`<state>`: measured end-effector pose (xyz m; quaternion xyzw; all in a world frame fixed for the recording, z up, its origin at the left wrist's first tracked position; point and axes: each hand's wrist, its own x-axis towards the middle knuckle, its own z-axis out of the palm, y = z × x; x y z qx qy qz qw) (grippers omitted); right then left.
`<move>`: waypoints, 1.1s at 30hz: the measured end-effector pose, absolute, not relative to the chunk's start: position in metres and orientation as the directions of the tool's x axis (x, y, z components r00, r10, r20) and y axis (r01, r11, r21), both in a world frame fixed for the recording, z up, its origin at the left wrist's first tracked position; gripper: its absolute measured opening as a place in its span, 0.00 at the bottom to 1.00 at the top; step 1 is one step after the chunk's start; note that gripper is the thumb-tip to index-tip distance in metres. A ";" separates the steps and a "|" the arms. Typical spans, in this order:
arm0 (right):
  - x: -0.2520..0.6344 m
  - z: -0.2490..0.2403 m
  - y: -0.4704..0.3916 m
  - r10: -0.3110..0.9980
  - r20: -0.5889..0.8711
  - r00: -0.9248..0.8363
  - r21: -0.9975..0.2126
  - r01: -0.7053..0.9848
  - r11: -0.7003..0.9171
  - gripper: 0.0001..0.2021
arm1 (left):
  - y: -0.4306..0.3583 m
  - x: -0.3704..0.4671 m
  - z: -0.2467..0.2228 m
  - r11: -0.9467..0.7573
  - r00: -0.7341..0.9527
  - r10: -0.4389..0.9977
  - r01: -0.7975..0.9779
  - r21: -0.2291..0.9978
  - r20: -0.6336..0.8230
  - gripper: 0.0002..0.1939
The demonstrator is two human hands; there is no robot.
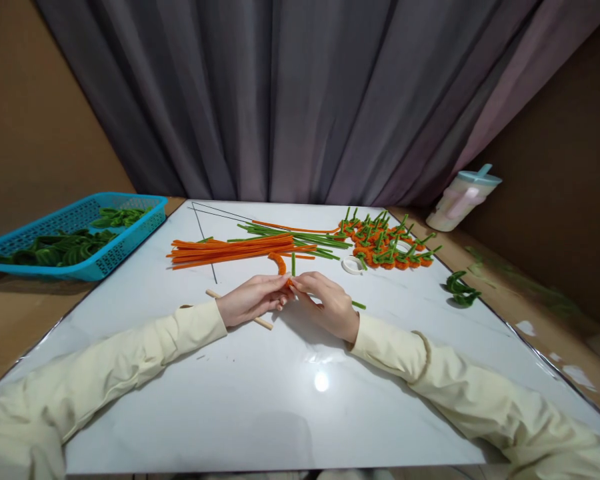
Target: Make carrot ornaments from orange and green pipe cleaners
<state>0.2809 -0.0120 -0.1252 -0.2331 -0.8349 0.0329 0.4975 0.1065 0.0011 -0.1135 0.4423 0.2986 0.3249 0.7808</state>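
Note:
Over the middle of the white table, my left hand (253, 298) and my right hand (333, 307) meet at the fingertips, both closed in a pinch. Between them is a curled orange pipe cleaner (281, 264), its bent end rising above my left fingers. A short green pipe cleaner (293, 263) stands upright from the same spot, by my right fingertips. The exact grip is partly hidden by the fingers. Under my left hand lies a wooden stick (264, 323), partly covered. Just beyond are a bundle of straight orange pipe cleaners (230, 251) and some green ones (265, 231).
Several orange coils with green stems (380, 241) cluster at the back right, beside a white ring (353, 266). Curled green pieces (463, 293) lie near the right edge. A blue basket (100, 270) with green pieces stands left; a lidded tumbler (463, 201) stands back right.

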 end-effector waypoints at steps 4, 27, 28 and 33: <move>0.281 -0.125 -0.012 0.424 0.813 -0.399 -0.290 0.355 0.889 0.09 | -0.001 0.108 -0.110 0.338 0.576 0.797 -0.176 0.924 -0.182 0.11; 0.280 -0.121 -0.012 0.384 0.883 -0.269 -0.256 0.410 0.876 0.19 | 0.000 0.106 -0.110 0.326 0.570 0.815 -0.306 0.894 -0.103 0.07; 0.280 -0.120 -0.013 0.384 0.885 -0.265 -0.257 0.409 0.876 0.18 | 0.000 0.106 -0.109 0.332 0.567 0.816 -0.302 0.893 -0.112 0.06; 0.280 -0.118 -0.018 0.478 0.847 -0.230 -0.361 0.412 0.837 0.16 | 0.000 0.105 -0.108 0.332 0.565 0.816 -0.290 0.898 -0.119 0.09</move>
